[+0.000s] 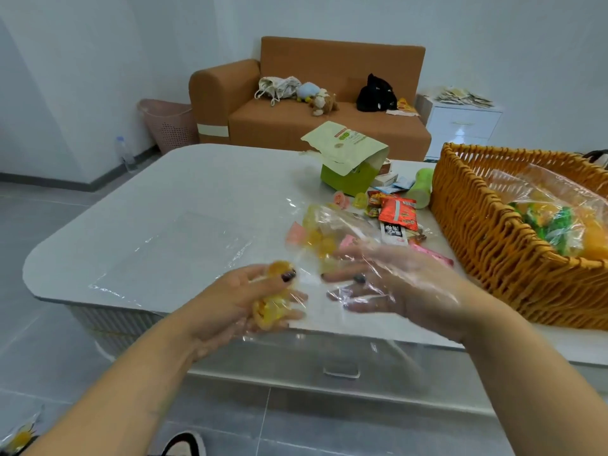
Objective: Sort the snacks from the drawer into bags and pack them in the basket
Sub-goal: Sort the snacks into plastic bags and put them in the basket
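Both bare forearms are reaching forward, the hands close together but apart. The left hand [263, 297] is turning palm up, its fingers and thumb curling round what it is holding. The right hand [391, 284] is lying palm down and slightly blurred, its fingers [342, 276] stretching out loosely toward the left.

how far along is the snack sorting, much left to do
Roughly midway. Done: the wicker basket already holds filled clear bags. In hand: the left hand grips yellow jelly snacks, and the right hand is inside a clear bag holding similar jellies. Left: loose red packets and other snacks on the table.
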